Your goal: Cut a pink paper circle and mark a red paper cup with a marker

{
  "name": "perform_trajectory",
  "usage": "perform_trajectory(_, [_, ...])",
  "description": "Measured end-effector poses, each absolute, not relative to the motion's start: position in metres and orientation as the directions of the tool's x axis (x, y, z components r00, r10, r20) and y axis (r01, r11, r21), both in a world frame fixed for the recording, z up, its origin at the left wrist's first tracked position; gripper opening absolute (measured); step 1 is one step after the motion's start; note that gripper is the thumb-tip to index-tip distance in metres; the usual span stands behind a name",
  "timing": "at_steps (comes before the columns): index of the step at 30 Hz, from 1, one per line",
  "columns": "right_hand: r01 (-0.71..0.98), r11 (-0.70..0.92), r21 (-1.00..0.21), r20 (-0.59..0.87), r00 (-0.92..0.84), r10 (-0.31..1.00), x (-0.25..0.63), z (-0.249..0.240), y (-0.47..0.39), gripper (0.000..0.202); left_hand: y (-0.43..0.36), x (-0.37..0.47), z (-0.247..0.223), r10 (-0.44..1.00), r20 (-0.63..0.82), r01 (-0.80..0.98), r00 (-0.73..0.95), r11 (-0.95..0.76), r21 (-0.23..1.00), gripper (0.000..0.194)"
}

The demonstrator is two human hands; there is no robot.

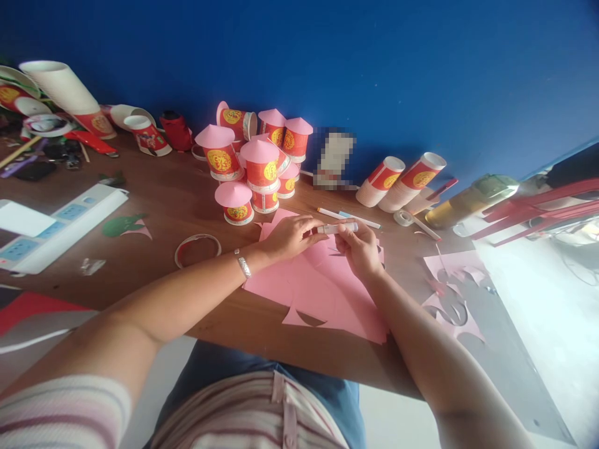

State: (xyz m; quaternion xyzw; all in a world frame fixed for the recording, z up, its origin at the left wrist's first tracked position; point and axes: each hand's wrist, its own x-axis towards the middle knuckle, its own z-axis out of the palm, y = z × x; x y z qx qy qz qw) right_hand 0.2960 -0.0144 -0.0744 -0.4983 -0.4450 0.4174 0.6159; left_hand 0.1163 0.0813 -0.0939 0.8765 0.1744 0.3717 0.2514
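A short white tube (pixel 330 229), like a glue stick or thick pen, lies level between my two hands over the pink paper. My left hand (pixel 294 236) pinches its left end with the fingertips. Its right part is gripped by my right hand (pixel 359 248), thumb on top. I cannot make out whether a cap is on it. Beneath both hands spreads pink paper (pixel 327 299) with curved cut-outs along its edges. Just beyond the hands, a white pen with an orange tip (pixel 330 213) and a white-and-blue pen (pixel 360 219) rest on the table.
Red paper cups with pink cone tops (pixel 259 163) cluster behind my left hand. Cup stacks (pixel 412 181), a tape roll (pixel 403 217) and a gold bottle (pixel 468 202) stand back right. Pink scraps (pixel 456 299) lie right; a power strip (pixel 65 227) and paper ring (pixel 197 251) left.
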Motion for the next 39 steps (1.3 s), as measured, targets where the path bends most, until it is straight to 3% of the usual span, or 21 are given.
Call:
perform_trajectory(6, [0.014,0.193,-0.981,0.189,0.293,0.937,0.3,-0.079,-0.011,0.054,0.085,0.119,-0.086,0.503,0.543,0.097,0.673,-0.787,0.609,0.023])
perform_trajectory(13, [0.052,0.205,-0.977,0.211,0.286,0.935,0.303,-0.081,-0.008,0.055,0.086,0.118,-0.075,0.549,0.421,0.073,0.722,-0.666,0.742,0.042])
perform_trajectory(19, [-0.007,0.181,-0.984,0.172,0.275,0.946,0.311,-0.077,-0.007,0.057,0.091,0.115,-0.084,0.533,0.496,0.12,0.685,-0.755,0.645,0.016])
perform_trajectory(24, [-0.014,0.161,-0.987,0.146,0.339,0.929,0.322,-0.077,-0.005,0.053,0.096,0.113,-0.091,0.557,0.509,0.173,0.656,-0.767,0.618,0.022])
perform_trajectory(28, [0.263,0.091,-0.96,0.198,0.413,0.889,0.33,-0.083,-0.003,0.04,0.098,0.112,-0.093,0.6,0.534,0.198,0.596,-0.754,0.626,0.02])
perform_trajectory(32, [0.715,-0.079,-0.695,0.235,0.33,0.914,0.334,-0.09,0.0,0.018,0.098,0.112,-0.093,0.636,0.559,0.215,0.532,-0.74,0.638,0.019])
perform_trajectory(39, [0.864,-0.133,-0.485,0.224,0.27,0.937,0.328,-0.089,-0.001,0.035,0.093,0.114,-0.088,0.646,0.56,0.163,0.518,-0.718,0.677,0.011])
